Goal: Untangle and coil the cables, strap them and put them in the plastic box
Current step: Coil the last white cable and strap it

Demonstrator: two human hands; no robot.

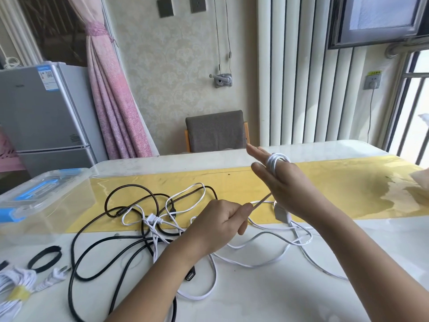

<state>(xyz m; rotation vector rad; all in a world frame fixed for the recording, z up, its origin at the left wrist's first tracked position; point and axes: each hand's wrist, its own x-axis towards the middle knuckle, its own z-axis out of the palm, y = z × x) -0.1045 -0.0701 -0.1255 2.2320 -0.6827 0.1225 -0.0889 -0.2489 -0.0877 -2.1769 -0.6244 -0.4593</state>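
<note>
Winding thin white cable (274, 162) round straight fingers (255, 151) of right hand (285, 182), few loops on; left hand (220, 219) pinches the free run taut. All well right of clear blue-latched plastic box (34, 198). Early stage, judging: black-and-white cable tangle (151, 219) just right of box unsorted, black strap loop (45, 255) unused, one taped white bundle (16, 289) in front of box. White counter (278, 298), yellow runner (348, 182); grey fridge (41, 112) behind box.
</note>
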